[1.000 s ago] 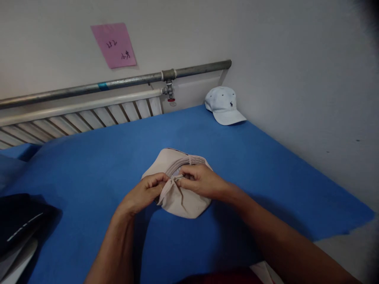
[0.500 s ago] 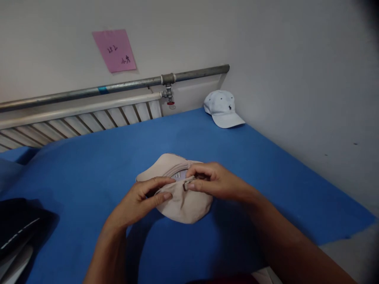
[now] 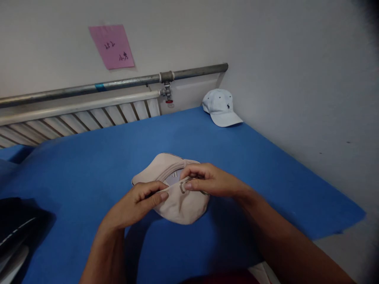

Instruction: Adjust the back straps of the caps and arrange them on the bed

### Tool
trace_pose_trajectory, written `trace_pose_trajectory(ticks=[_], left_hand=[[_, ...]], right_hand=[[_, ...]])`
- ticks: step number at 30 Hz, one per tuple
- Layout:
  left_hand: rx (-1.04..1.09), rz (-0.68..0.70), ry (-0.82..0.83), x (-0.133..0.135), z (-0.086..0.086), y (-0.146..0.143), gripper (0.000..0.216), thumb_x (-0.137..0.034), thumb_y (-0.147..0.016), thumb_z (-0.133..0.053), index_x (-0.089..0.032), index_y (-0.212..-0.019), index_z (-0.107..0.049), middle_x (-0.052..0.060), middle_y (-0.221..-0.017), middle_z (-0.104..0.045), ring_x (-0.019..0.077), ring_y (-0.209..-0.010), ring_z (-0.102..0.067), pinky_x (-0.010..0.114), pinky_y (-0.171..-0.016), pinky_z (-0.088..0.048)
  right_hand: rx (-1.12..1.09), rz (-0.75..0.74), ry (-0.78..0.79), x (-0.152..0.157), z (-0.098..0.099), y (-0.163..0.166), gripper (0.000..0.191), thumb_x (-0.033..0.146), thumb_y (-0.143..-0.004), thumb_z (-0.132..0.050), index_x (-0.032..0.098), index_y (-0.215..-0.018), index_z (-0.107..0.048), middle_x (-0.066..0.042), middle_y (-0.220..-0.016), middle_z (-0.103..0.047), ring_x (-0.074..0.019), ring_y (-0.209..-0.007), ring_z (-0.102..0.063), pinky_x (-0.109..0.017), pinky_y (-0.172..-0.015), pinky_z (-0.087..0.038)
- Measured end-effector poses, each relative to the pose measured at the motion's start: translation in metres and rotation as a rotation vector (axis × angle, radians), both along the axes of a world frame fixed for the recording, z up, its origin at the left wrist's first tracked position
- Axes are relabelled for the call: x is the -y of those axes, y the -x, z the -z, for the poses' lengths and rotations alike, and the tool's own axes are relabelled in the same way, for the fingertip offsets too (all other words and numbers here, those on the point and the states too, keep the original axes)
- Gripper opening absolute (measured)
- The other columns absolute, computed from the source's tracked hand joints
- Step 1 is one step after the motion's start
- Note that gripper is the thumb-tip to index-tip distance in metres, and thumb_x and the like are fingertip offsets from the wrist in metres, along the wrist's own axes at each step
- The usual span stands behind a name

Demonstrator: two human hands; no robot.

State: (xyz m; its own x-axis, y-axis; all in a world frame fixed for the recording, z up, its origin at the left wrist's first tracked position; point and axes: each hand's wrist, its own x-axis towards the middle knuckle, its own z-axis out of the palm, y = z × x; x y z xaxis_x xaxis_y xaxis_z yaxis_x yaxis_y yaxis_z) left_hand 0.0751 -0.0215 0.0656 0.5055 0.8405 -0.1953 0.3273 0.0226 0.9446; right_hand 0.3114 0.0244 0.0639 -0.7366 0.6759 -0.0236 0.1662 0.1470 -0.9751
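A beige cap (image 3: 177,203) lies upside down on the blue cloth (image 3: 207,146), its back toward me. My left hand (image 3: 137,203) pinches the cap's rear strap between thumb and fingers and draws it out to the left. My right hand (image 3: 207,179) is closed on the cap's back edge, thumb and fingers at the small metal buckle (image 3: 182,186). The strap runs taut between the two hands. A label shows inside the cap.
A pale blue cap (image 3: 221,107) sits at the far right corner against the wall. A grey pipe (image 3: 118,83) and white radiator (image 3: 74,118) run along the back. A pink note (image 3: 111,46) hangs above. Dark fabric (image 3: 14,225) lies at the left edge.
My left hand has slid leftward along the strap, pulling it through the buckle. The strap now shows stretched between both hands. The cap shifted slightly toward me.
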Motion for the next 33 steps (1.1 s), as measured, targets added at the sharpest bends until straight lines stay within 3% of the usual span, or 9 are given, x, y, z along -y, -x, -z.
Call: trace_pose_trajectory(ticks=[3, 7, 12, 17, 20, 23, 27, 33], left_hand=[[0.044, -0.028, 0.056, 0.002, 0.0, -0.005, 0.022, -0.037, -0.081, -0.065, -0.017, -0.09, -0.067, 0.001, -0.076, -0.058, 0.0123, -0.066, -0.048, 0.023, -0.058, -0.038], [0.066, 0.017, 0.054, 0.002, 0.001, -0.004, 0.026, -0.038, -0.081, -0.064, -0.015, -0.07, -0.06, -0.003, -0.061, -0.043, 0.0092, -0.057, -0.036, 0.022, -0.051, -0.03], [0.082, 0.02, 0.086, 0.001, 0.001, -0.005, 0.024, -0.039, -0.079, -0.067, -0.016, -0.083, -0.066, 0.0, -0.069, -0.052, 0.0113, -0.062, -0.044, 0.023, -0.055, -0.035], [0.044, -0.021, 0.049, 0.002, -0.002, -0.004, 0.025, -0.04, -0.08, -0.065, -0.015, -0.077, -0.068, -0.001, -0.064, -0.05, 0.0105, -0.059, -0.042, 0.023, -0.053, -0.033], [0.03, -0.062, 0.05, 0.001, -0.004, 0.003, 0.027, -0.041, -0.078, -0.066, -0.015, -0.071, -0.065, -0.002, -0.061, -0.046, 0.009, -0.056, -0.038, 0.022, -0.05, -0.03], [-0.047, -0.089, -0.056, -0.001, -0.006, 0.008, 0.031, -0.044, -0.08, -0.064, -0.016, -0.067, -0.061, -0.002, -0.062, -0.046, 0.0093, -0.057, -0.039, 0.021, -0.05, -0.031], [-0.172, -0.103, -0.276, -0.003, -0.006, 0.007, 0.031, -0.044, -0.086, -0.058, -0.017, -0.072, -0.064, 0.001, -0.074, -0.055, 0.0116, -0.066, -0.049, 0.022, -0.058, -0.038], [-0.195, -0.299, -0.494, -0.002, 0.001, -0.001, 0.03, -0.037, -0.083, -0.062, -0.017, -0.061, -0.058, -0.005, -0.053, -0.045, 0.0078, -0.05, -0.039, 0.02, -0.046, -0.03]], right_hand=[[-0.019, 0.043, -0.114, 0.002, 0.0, 0.007, 0.011, 0.02, -0.082, -0.06, 0.017, -0.092, -0.064, 0.0, -0.085, -0.062, -0.0122, -0.081, -0.055, -0.025, -0.072, -0.042], [-0.069, 0.0, -0.003, 0.007, -0.005, 0.012, 0.012, 0.02, -0.081, -0.062, 0.018, -0.093, -0.065, 0.001, -0.083, -0.063, -0.0119, -0.079, -0.057, -0.025, -0.072, -0.044], [-0.111, 0.057, 0.047, 0.011, -0.007, 0.015, 0.012, 0.016, -0.078, -0.065, 0.017, -0.089, -0.066, 0.001, -0.085, -0.063, -0.0103, -0.077, -0.057, -0.024, -0.071, -0.044], [-0.059, 0.036, 0.113, 0.009, -0.004, 0.011, 0.025, 0.024, -0.079, -0.066, 0.018, -0.104, -0.065, 0.005, -0.066, -0.055, -0.0064, -0.055, -0.047, -0.02, -0.053, -0.038], [-0.001, 0.091, 0.122, 0.004, -0.005, 0.001, 0.022, 0.029, -0.078, -0.068, 0.016, -0.095, -0.066, 0.003, -0.068, -0.059, -0.0068, -0.056, -0.049, -0.02, -0.052, -0.036], [-0.041, 0.167, 0.121, 0.0, -0.008, -0.008, 0.02, 0.034, -0.076, -0.068, 0.015, -0.077, -0.063, 0.003, -0.061, -0.057, -0.0067, -0.053, -0.047, -0.02, -0.05, -0.034], [-0.151, 0.237, 0.094, 0.0, -0.011, -0.01, 0.018, 0.031, -0.074, -0.07, 0.015, -0.072, -0.062, 0.005, -0.055, -0.052, -0.0056, -0.05, -0.042, -0.019, -0.048, -0.03], [-0.358, 0.326, 0.133, 0.002, -0.009, -0.01, 0.015, 0.027, -0.071, -0.073, 0.015, -0.068, -0.063, 0.006, -0.05, -0.049, -0.0044, -0.045, -0.037, -0.018, -0.043, -0.024]])
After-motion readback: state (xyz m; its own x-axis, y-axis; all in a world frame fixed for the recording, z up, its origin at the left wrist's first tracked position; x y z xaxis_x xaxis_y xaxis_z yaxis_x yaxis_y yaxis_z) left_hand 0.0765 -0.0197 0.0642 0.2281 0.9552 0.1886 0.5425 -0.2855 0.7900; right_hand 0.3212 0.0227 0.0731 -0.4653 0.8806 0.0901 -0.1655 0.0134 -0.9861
